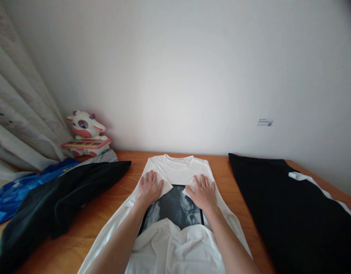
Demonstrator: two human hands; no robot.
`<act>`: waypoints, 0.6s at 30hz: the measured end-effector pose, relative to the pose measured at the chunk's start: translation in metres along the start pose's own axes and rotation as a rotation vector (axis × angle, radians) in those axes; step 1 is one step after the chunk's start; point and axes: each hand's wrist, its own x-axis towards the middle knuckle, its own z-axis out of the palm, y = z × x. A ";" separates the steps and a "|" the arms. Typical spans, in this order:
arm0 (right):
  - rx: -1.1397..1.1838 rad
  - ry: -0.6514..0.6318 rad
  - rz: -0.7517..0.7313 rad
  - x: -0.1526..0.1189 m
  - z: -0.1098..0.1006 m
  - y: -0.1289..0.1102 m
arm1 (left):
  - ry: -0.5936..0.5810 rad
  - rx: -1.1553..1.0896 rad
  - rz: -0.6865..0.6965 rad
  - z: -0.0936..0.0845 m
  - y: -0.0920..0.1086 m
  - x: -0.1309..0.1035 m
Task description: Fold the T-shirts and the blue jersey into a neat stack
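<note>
A white T-shirt [179,173] with a dark, black-edged print [175,205] lies on the wooden table, its neckline toward the wall. My left hand [149,186] rests flat on a folded-in sleeve at the shirt's left, fingers apart. On the right, my right hand [203,191] lies spread over the other folded-in sleeve. Neither hand grips anything. The lower part of the shirt is bunched in loose folds between my forearms, and its bottom edge is out of view.
A dark garment [67,194] and a blue one [24,190] lie at the left. At the right lies a black garment [272,205] with a white strip. A toy cow with a keyboard [86,135] stands by the curtain [24,99]. The wooden table [115,198] meets a white wall.
</note>
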 end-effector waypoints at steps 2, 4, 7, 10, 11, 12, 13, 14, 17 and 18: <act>-0.005 -0.002 0.000 0.004 -0.001 0.001 | 0.038 -0.075 0.010 0.002 0.000 0.002; -0.008 -0.003 0.002 0.008 -0.001 0.001 | 0.054 -0.082 0.028 0.004 -0.001 0.004; -0.007 -0.005 0.012 0.012 -0.001 0.001 | 0.029 -0.010 0.004 0.007 -0.002 0.007; -0.012 -0.001 0.011 0.014 0.001 0.002 | 0.021 0.033 0.009 0.009 -0.004 0.008; -0.014 0.000 0.009 0.014 0.002 0.003 | 0.031 0.021 0.020 0.009 -0.004 0.009; -0.017 0.000 0.007 0.014 0.003 0.003 | 0.043 -0.009 0.026 0.009 -0.005 0.009; -0.019 -0.002 0.006 0.014 0.003 0.004 | 0.051 -0.050 0.019 0.008 -0.005 0.009; -0.021 -0.005 0.005 0.013 0.003 0.004 | 0.051 -0.094 0.001 0.008 -0.005 0.009; -0.023 -0.009 -0.018 0.009 0.002 0.005 | 0.024 -0.188 -0.075 0.003 -0.006 0.011; -0.023 0.001 -0.029 0.007 0.000 0.004 | 0.011 -0.200 -0.090 0.001 -0.005 0.012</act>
